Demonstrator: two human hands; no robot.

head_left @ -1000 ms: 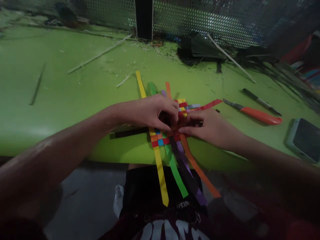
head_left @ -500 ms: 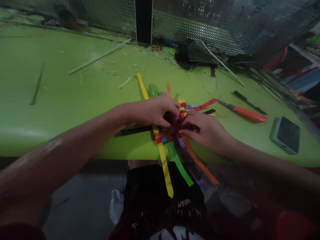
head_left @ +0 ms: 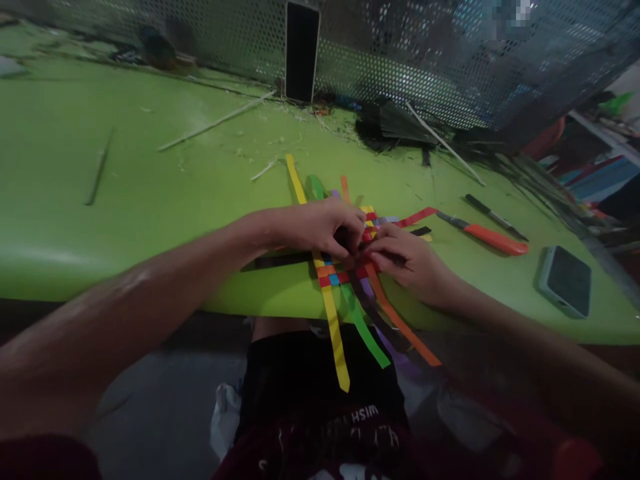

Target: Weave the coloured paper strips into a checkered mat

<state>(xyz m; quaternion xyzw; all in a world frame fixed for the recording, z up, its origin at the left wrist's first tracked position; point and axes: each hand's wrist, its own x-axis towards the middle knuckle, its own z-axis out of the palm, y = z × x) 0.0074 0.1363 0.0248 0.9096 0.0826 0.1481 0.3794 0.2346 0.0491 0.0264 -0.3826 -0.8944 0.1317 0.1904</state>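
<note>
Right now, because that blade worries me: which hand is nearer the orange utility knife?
Right. The right hand rests on the woven strips, with the orange utility knife lying apart to its right; the left hand is on the weave's far side.

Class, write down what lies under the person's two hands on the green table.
Under the left hand and right hand lies a weave of coloured strips on the green table; its near edge and loose ends show. Its middle is covered by the hands.
</note>
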